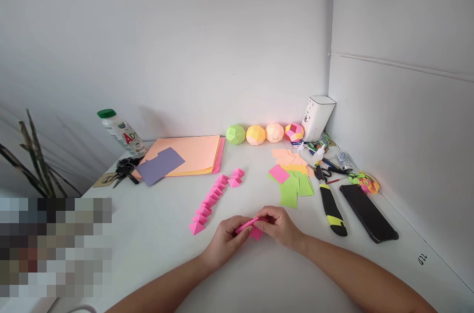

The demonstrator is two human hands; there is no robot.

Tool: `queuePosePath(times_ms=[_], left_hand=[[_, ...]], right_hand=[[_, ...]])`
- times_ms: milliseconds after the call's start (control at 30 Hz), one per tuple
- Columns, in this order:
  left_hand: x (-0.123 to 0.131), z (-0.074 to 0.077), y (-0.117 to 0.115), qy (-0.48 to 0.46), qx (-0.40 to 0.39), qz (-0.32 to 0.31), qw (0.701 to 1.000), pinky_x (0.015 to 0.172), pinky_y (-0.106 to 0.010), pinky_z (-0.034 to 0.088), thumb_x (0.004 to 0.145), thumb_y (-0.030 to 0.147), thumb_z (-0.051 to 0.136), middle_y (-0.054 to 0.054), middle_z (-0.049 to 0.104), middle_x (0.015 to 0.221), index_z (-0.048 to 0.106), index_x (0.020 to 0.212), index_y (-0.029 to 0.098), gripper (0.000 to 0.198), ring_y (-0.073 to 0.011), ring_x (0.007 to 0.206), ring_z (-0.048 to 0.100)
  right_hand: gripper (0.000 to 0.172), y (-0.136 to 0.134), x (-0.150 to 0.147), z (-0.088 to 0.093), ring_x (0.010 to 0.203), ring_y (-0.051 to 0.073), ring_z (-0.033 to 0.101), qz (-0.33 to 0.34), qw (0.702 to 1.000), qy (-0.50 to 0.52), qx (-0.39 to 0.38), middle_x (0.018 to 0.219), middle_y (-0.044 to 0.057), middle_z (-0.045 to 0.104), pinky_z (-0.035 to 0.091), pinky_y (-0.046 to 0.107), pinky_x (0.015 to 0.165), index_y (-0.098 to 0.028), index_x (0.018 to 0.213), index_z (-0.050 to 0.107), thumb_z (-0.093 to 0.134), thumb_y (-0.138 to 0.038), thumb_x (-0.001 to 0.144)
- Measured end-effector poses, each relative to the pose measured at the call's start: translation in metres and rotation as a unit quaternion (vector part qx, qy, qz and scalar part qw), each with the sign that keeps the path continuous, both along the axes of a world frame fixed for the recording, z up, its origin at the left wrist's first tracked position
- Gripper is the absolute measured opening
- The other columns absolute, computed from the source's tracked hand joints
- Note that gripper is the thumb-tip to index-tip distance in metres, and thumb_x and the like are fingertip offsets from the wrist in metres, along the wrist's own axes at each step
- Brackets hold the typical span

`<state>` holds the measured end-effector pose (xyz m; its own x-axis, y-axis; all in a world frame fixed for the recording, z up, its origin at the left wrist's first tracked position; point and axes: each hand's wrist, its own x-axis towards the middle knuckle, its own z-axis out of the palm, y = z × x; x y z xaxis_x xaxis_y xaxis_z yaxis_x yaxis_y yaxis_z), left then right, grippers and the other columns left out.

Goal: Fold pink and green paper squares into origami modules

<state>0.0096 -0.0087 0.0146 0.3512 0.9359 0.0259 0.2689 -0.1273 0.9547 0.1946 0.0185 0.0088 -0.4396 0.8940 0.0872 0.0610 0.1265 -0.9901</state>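
Note:
Near the front of the white table, my left hand (227, 239) and my right hand (279, 226) pinch a piece of folded pink paper (256, 233) between them. Thumbs and fingertips of both hands press on its upper edge, and part of the paper is covered by them. Beyond my left hand runs a slanting row of folded pink paper pieces (209, 200), with a couple more pink folded pieces (236, 178) at its far end. A loose pink paper square (279, 174) lies on green paper squares (291, 189) beyond my right hand.
Scissors (326, 173), a black-and-yellow cutter (332, 210) and a black phone (368, 212) lie at right. Along the wall stand several faceted paper balls (255, 135) and a white box (319, 118). Peach sheets (188, 152), a purple sheet (161, 166) and a bottle (124, 133) are at left.

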Motion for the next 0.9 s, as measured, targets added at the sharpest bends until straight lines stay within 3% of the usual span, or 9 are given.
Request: queuePosePath(times_ms=[233,600,900], left_hand=[[0.0,-0.002,0.0004,0.024,0.018,0.006,1.0,0.057,-0.024,0.041,0.087,0.039,0.048,-0.003,0.063,0.068,0.07,0.083,0.016,0.032,-0.0147,0.062,0.052],[-0.0001,-0.0035,-0.0009,0.054,0.048,0.012,0.997,0.054,-0.023,0.038,0.087,0.037,0.047,-0.001,0.057,0.061,0.069,0.079,0.016,0.032,-0.0133,0.058,0.049],[0.0006,-0.0036,-0.0013,0.055,0.039,0.009,0.998,0.053,-0.023,0.038,0.088,0.039,0.046,-0.001,0.057,0.06,0.069,0.077,0.015,0.035,-0.0131,0.057,0.048]], right_hand=[[0.018,-0.001,-0.0005,0.0002,0.065,0.015,0.057,-0.007,1.0,-0.012,0.017,0.073,0.003,0.065,0.047,0.026,0.059,-0.016,0.081,0.068,0.065,-0.034,0.078],[0.02,-0.0015,0.0002,0.001,0.067,0.015,0.059,-0.008,0.999,-0.025,0.045,0.073,0.004,0.066,0.047,0.026,0.06,-0.017,0.082,0.071,0.064,-0.035,0.08],[0.019,-0.0011,-0.0001,0.0007,0.064,0.015,0.058,-0.004,1.0,-0.02,0.013,0.069,0.004,0.066,0.046,0.025,0.057,-0.016,0.077,0.071,0.065,-0.034,0.078]])
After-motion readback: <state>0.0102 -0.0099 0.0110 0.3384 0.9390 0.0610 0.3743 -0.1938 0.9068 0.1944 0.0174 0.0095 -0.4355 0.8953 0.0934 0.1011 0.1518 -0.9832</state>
